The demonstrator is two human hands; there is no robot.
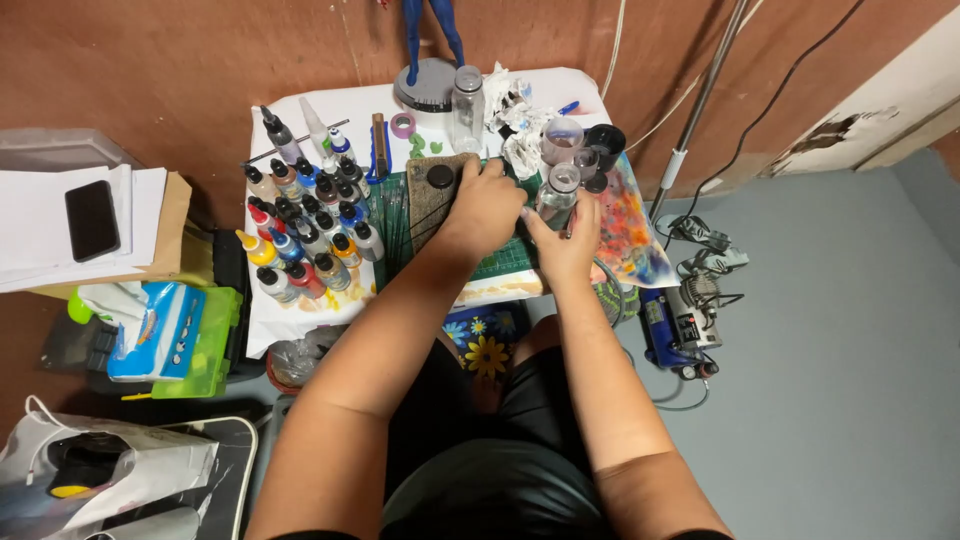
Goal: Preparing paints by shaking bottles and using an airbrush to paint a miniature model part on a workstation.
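Two hands over green mat (pixel 500 262), right fingers (pixel 545 222) gripping clear bottle (pixel 556 195), left fingers (pixel 492 172) hidden, paint bottles (pixel 305 225) beside.

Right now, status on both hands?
Left hand on the green cutting mat. Right hand holding a clear jar. Paint bottles crowd the left side.

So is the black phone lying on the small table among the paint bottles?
No. The black phone lies on a stack of white papers off to the side, apart from the paint bottles.
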